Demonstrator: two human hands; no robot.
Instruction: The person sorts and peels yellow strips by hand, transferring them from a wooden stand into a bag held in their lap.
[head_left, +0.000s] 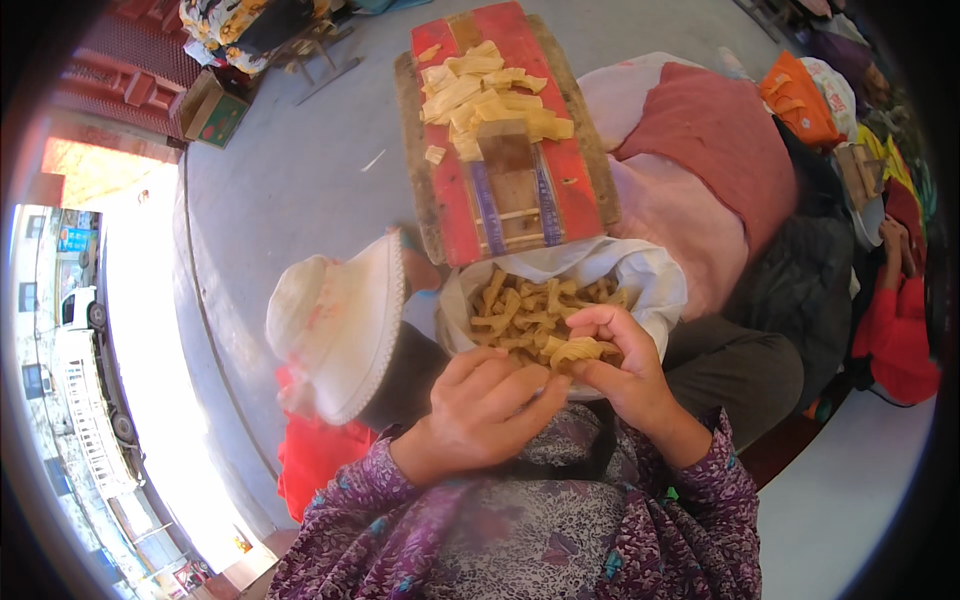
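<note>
My right hand (626, 367) pinches a folded yellow strip (576, 351), which looks like tofu skin, between thumb and fingers. The fingertips of my left hand (495, 405) meet the strip's lower end, thumb against forefinger. Both hands are above the near side of a white plastic bag (660, 281), rolled open in front of my lap. Inside it lie many knotted yellow pieces (517, 300), partly hidden by my hands. Beyond the bag rests a red board (442, 202) with a loose pile of flat yellow strips (469, 94) and a wooden block (504, 142) on it.
A white brimmed hat (337, 330) is close at my left, above red cloth (319, 457). Pink cloth (675, 202) adjoins the board's right side. At far right are an orange bag (799, 97) and a person in red (896, 330). A carton (217, 112) stands far left.
</note>
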